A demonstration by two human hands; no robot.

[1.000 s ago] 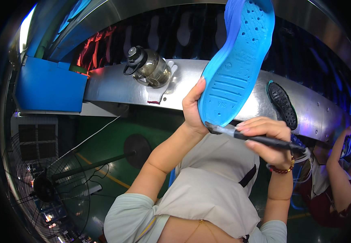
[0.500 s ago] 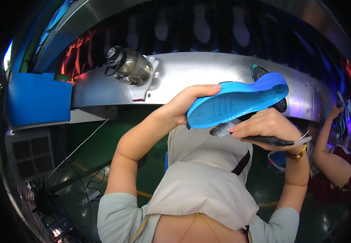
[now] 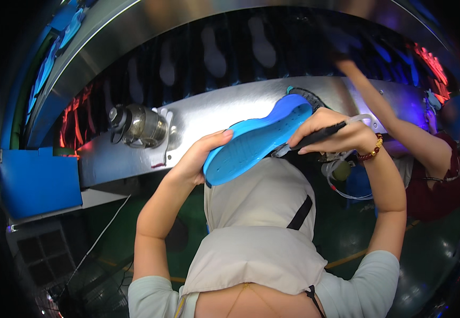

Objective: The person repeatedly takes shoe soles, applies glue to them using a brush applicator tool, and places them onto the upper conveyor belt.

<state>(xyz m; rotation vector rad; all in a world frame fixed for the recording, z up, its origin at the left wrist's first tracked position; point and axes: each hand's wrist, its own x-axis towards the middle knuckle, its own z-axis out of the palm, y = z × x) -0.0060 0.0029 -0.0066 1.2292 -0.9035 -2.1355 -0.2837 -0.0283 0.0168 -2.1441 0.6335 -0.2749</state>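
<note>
A bright blue shoe sole (image 3: 256,135), hollow and raised at its rim, hangs tilted in front of me with its inside facing me. My left hand (image 3: 200,156) is closed round its lower left end, thumb on the far rim. In my right hand (image 3: 336,132) is a brush (image 3: 320,137) with a black handle, a pale tube running from its back end. The brush's tip is at the near rim of the sole, partly hidden; whether the bristles touch the inside I cannot tell. Beyond the sole, a dark sole with a teal edge (image 3: 304,94) lies on the metal ledge.
A dark-lidded bottle (image 3: 147,127) stands on the metal ledge (image 3: 198,114) beside a white glove (image 3: 164,116). Behind, a dark conveyor carries several soles (image 3: 213,53). At right, a co-worker's arm (image 3: 383,108) reaches over the conveyor. A blue box (image 3: 39,183) is at left.
My right hand has brought the brush up from below the sole to its near rim. The sole is tilted more steeply. The co-worker's arm now stretches toward the conveyor. The whole view has shifted.
</note>
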